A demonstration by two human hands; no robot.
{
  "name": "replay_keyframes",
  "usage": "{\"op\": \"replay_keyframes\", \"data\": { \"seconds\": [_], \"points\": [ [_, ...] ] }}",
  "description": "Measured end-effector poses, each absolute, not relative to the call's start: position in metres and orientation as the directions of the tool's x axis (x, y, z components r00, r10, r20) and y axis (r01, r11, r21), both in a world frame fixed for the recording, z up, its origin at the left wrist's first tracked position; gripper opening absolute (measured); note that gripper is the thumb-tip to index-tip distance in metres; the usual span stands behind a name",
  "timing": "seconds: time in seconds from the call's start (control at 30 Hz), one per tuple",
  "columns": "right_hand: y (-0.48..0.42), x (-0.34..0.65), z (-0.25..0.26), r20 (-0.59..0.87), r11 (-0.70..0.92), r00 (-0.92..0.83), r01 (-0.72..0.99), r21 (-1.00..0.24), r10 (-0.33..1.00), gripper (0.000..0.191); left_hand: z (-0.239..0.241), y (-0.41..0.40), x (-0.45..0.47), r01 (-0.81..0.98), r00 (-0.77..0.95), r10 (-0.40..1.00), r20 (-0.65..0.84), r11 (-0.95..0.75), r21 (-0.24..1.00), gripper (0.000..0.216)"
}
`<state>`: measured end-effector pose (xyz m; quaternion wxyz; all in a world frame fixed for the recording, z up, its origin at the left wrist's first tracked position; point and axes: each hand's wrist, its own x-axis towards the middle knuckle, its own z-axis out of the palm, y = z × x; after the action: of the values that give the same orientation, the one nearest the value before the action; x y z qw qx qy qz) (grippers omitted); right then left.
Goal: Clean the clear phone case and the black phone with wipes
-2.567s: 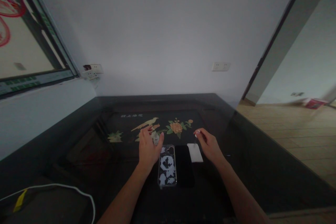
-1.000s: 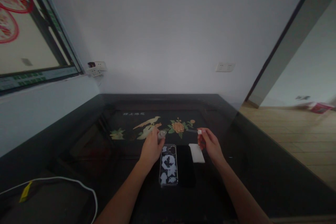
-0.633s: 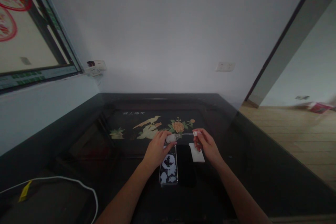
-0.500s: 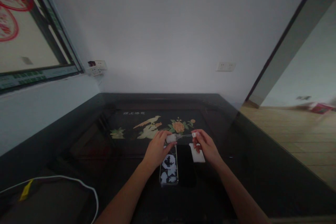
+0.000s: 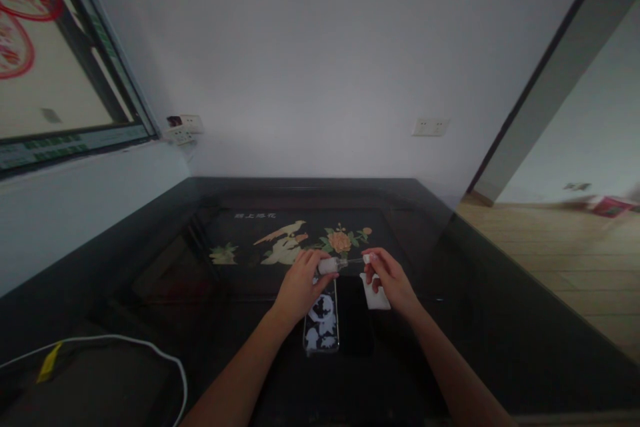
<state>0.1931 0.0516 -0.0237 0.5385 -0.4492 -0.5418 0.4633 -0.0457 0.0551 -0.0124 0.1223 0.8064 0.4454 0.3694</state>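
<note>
Now | left grip (image 5: 299, 285) wraps bottle (image 5: 329, 266) | right grip (image 5: 391, 280) pinches cap (image 5: 367, 258) | stem (image 5: 355, 260) closer, seemingly inside

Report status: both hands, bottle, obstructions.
Left hand gripping bottle, tipped rightward. Right hand pinching white cap, thin stem at bottle's neck, insertion unclear. Phone case partly below left hand, not visibly blocking.

- Bottle (image 5: 328, 266) in left hand (image 5: 299, 285): smooth; glass or plastic unclear
- Cap (image 5: 368, 258) in right hand (image 5: 394, 282): matt, plastic-looking
- Phone case (image 5: 321, 325) near left hand: glossy clear plastic
- Pad (image 5: 379, 300) beneath right hand: matt, paper-like
- Tabletop (image 5: 500, 327) under both hands: smooth, glossy
</note>
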Motion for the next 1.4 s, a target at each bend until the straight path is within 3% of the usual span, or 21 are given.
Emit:
{"op": "replay_keyframes", "data": {
  "seconds": [0.4, 0.8, 1.03, 1.23, 1.4],
  "points": [
    [0.041, 0.183, -0.025, 0.085, 0.109, -0.251, 0.082, -0.991, 0.964, 0.032, -0.011, 0.052, -0.044, 0.567, 0.397, 0.790, 0.467, -0.612, 0.551, 0.024],
    [0.042, 0.186, -0.027, 0.107, 0.175, -0.252, 0.267, -0.948, 0.962, 0.041, -0.008, 0.050, -0.044, 0.520, 0.451, 0.771, 0.449, -0.636, 0.570, 0.031],
    [0.036, 0.185, -0.018, 0.140, 0.182, -0.228, 0.174, -0.968, 0.964, 0.036, -0.011, 0.049, -0.041, 0.528, 0.418, 0.792, 0.444, -0.610, 0.591, 0.031],
    [0.037, 0.186, -0.017, 0.106, 0.162, -0.251, 0.215, -0.963, 0.962, 0.030, -0.011, 0.050, -0.042, 0.515, 0.413, 0.799, 0.437, -0.600, 0.612, 0.032],
    [0.041, 0.188, -0.026, 0.116, 0.192, -0.257, 0.294, -0.936, 0.960, 0.042, -0.009, 0.048, -0.041, 0.506, 0.443, 0.788, 0.428, -0.613, 0.607, 0.033]
  ]
}}
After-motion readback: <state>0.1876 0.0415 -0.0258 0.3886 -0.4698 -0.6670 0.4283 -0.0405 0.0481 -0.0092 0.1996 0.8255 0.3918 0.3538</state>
